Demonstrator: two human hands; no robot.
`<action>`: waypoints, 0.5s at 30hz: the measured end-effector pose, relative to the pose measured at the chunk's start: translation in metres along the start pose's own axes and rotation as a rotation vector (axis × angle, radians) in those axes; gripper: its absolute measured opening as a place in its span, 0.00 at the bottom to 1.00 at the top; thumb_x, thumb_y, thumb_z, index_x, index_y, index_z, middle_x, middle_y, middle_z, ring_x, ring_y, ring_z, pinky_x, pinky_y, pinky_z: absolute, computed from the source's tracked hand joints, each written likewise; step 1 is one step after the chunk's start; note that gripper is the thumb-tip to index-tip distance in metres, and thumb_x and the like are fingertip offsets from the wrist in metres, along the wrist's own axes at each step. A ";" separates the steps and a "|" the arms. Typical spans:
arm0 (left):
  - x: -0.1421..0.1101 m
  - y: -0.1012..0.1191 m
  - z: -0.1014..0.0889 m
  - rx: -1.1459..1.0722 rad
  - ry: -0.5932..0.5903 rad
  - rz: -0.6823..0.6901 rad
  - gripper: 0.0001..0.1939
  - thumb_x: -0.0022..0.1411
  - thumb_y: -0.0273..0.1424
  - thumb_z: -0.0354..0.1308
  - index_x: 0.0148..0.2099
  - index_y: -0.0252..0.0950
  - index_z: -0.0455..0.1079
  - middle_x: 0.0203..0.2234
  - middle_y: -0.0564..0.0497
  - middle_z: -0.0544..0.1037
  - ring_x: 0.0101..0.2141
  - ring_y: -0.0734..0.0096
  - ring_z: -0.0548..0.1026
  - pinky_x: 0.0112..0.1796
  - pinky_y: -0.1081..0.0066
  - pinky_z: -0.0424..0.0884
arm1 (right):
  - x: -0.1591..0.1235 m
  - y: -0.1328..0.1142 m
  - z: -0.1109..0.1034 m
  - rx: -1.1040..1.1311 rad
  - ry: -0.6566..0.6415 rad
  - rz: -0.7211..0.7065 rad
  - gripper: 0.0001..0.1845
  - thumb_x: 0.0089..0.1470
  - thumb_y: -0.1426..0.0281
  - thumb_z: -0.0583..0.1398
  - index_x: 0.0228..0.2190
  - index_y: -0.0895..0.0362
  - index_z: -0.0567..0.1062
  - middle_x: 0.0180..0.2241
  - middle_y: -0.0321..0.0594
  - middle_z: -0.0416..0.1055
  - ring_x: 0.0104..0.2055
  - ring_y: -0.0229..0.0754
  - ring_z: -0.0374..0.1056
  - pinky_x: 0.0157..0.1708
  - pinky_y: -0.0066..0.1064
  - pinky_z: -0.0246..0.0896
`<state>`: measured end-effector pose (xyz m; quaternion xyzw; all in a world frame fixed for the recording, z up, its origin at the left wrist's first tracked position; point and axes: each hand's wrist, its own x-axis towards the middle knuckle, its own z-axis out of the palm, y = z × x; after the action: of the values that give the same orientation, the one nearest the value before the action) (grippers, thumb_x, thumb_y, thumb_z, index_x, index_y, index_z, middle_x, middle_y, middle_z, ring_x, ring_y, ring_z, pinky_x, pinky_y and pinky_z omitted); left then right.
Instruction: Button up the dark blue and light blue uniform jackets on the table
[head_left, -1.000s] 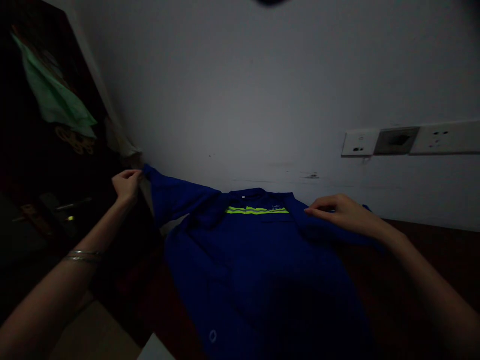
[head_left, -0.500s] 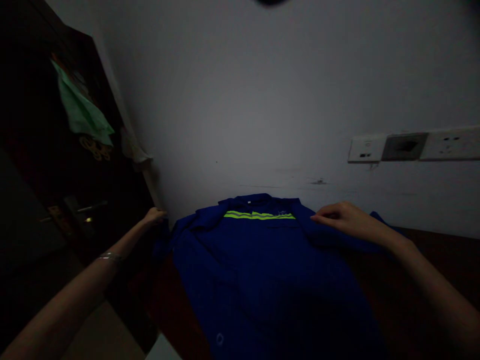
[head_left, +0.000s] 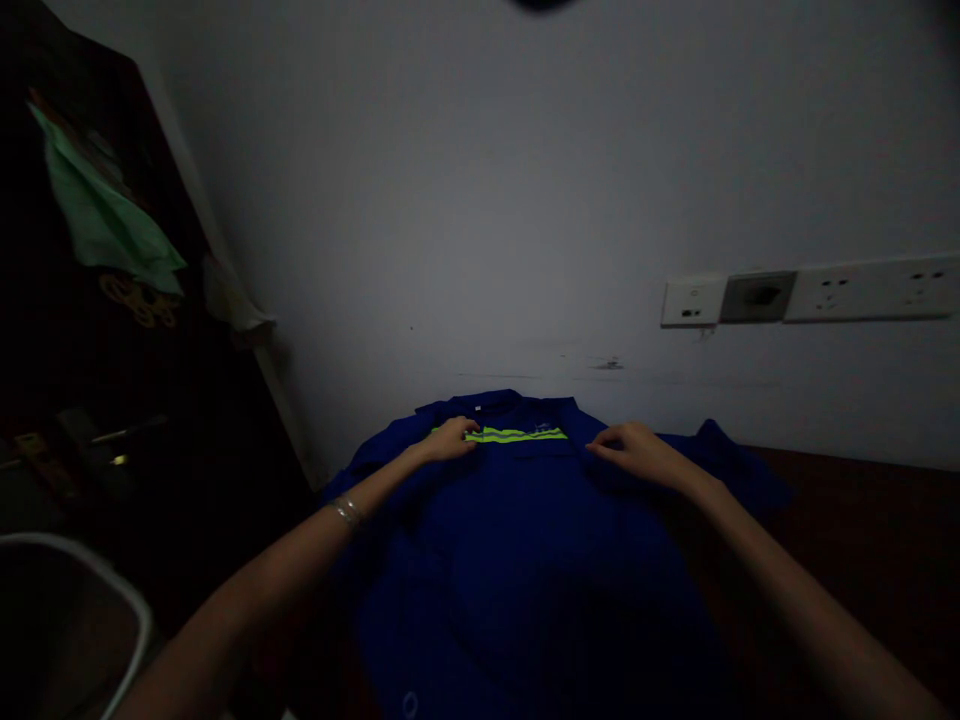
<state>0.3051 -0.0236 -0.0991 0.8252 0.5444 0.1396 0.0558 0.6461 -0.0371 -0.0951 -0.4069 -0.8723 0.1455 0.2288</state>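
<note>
Dim room, clock read from mid-view: pale wall (head_left: 480, 200) at twelve; dark door (head_left: 202, 400) at nine, bearing a metal handle (head_left: 131, 428), with a green cloth (head_left: 112, 215) and a gold ornament (head_left: 142, 300) hung between nine and ten; sockets (head_left: 832, 292) at three; white curved rim (head_left: 142, 610) at eight, its object cut off; dark reddish table (head_left: 862, 500) at four, against the wall. One jacket (head_left: 525, 530), blue, at six, spread on the table, collar (head_left: 499, 400) close to the wall; long axis twelve to six, the lower part sunk in shadow and the hem not made out. One yellow-green strip (head_left: 517, 434) crosswise on the chest, nine to three. Two sleeves: the left one (head_left: 367, 455) toward eight, partly hidden by the forearm; the right one (head_left: 750, 485) toward four. One pair of bare hands, well apart from each other, with the strip's visible length between them. Left hand (head_left: 448, 440), bangles at the wrist, over the strip's left end; thumb and fingers slightly parted, strip showing between; contact uncertain. Right hand (head_left: 630, 450) at the jacket's right shoulder, just beyond the strip's other end; fingertips drawn close together, whether pinching fabric cannot be told. Relation of note: strip at three from the left hand, nine from the right; left hand nearer; jacket's body toward six from both.
</note>
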 end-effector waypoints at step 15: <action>0.077 0.046 0.127 -0.221 0.095 -0.006 0.20 0.51 0.26 0.53 0.48 0.28 0.65 0.44 0.42 0.72 0.43 0.64 0.70 0.45 0.69 0.64 | 0.006 0.002 0.099 0.114 -0.094 -0.050 0.22 0.47 0.59 0.56 0.42 0.57 0.73 0.45 0.44 0.69 0.48 0.46 0.63 0.49 0.34 0.54</action>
<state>0.4110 0.0354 -0.1958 0.8047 0.5304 0.2377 0.1208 0.5927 -0.0381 -0.1781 -0.3639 -0.8823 0.2081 0.2143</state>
